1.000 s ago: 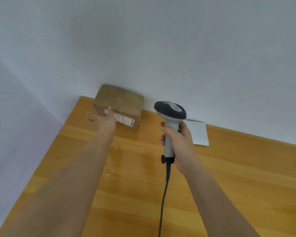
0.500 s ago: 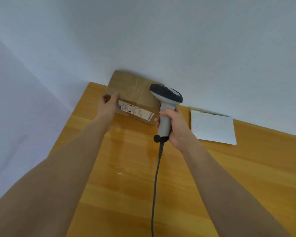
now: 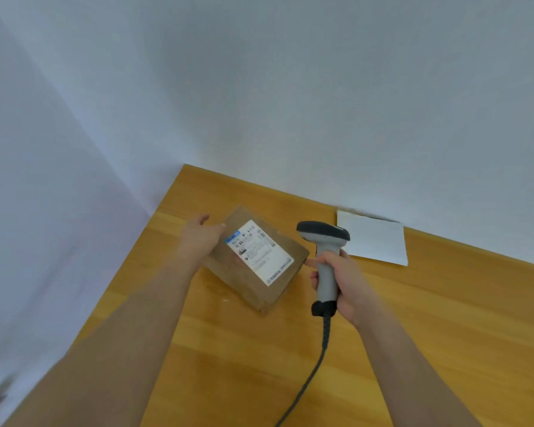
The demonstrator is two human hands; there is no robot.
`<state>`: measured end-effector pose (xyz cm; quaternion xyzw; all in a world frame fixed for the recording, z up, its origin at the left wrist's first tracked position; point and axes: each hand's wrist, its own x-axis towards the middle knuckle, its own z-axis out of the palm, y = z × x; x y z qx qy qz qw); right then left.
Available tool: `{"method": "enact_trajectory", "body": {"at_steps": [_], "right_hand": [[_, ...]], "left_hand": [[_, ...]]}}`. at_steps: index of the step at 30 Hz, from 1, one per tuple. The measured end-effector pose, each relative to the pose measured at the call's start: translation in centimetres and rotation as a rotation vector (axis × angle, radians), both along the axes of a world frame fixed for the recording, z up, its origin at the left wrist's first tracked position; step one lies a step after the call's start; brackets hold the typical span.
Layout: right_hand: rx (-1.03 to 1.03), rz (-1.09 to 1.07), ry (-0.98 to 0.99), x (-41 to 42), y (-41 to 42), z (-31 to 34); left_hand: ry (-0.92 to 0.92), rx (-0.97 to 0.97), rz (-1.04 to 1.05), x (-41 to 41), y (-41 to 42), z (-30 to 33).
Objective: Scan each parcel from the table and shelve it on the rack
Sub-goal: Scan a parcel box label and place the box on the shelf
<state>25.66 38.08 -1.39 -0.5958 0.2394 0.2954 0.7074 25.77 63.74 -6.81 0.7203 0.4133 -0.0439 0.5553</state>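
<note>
Pulled off the wall and tipped label-up, the parcel (image 3: 253,266) sits on the table (image 3: 413,334), left hand (image 3: 199,238) gripping its far edge, right hand (image 3: 342,282) wrapped round the scanner (image 3: 324,257) just beside it.

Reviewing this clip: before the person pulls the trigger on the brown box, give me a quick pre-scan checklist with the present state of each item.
1. Label faces up toward the camera: ok.
2. Left hand holds the box at its far left edge, clear of the label: ok.
3. Right hand grips the scanner by its handle: ok.
4. Scanner head aimed at the label: cannot tell; it sits to the right of the box, window hidden.
5. Cord hangs free, not across the box: ok.
6. White envelope lies apart by the wall, out of the way: ok.
</note>
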Motion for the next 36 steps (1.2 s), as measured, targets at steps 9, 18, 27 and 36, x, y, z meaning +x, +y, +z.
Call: {"method": "enact_trajectory", "body": {"at_steps": [9, 18, 27, 36], "right_hand": [[-0.108, 0.082, -0.042, -2.6, -1.0, 1.6], [-0.149, 0.455, -0.236, -4.4, 0.9, 6.6], [-0.176, 0.537, -0.307, -5.6, 0.5, 11.6], [-0.075, 0.497, -0.281, -6.4, -0.8, 14.5]], "left_hand": [[0.196, -0.166, 0.178, -7.7, -10.3, -0.2], [0.167, -0.200, 0.146, -8.9, -12.6, -0.8], [0.150, -0.160, 0.134, -9.0, -13.2, -0.5], [0.153, -0.168, 0.154, -8.8, -13.4, -0.7]]}}
